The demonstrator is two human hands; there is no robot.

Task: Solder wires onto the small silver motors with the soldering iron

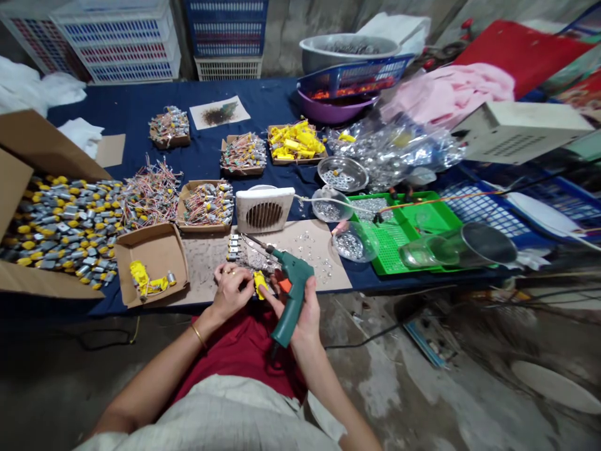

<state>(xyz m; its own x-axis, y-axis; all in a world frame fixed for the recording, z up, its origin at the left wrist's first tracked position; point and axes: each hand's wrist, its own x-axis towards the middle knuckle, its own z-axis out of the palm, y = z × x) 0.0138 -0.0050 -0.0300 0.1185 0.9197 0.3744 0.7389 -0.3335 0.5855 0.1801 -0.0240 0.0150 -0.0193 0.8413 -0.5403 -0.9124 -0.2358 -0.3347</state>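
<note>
My right hand (307,311) is wrapped round the handle of a green soldering gun (297,285) with a red trigger. The gun's metal tip points left, towards the fan and a short row of small metal motors (233,247). Between my hands is a small yellow plastic gear-motor housing (260,285). My left hand (232,291) is closed in a pinch at its left side, and a fingertip of my right hand reaches its right side. Part of the housing is hidden by my fingers. A cardboard tray (164,250) at the left holds a few yellow pieces (141,279) and a motor.
Left stands a carton of yellow-capped motors (70,225). Wired motors (149,191) lie heaped beside it. A white fan (265,210) stands ahead on the cardboard sheet (335,250). Right are metal bowls (342,174), a green basket (389,250) and a steel tumbler (488,244).
</note>
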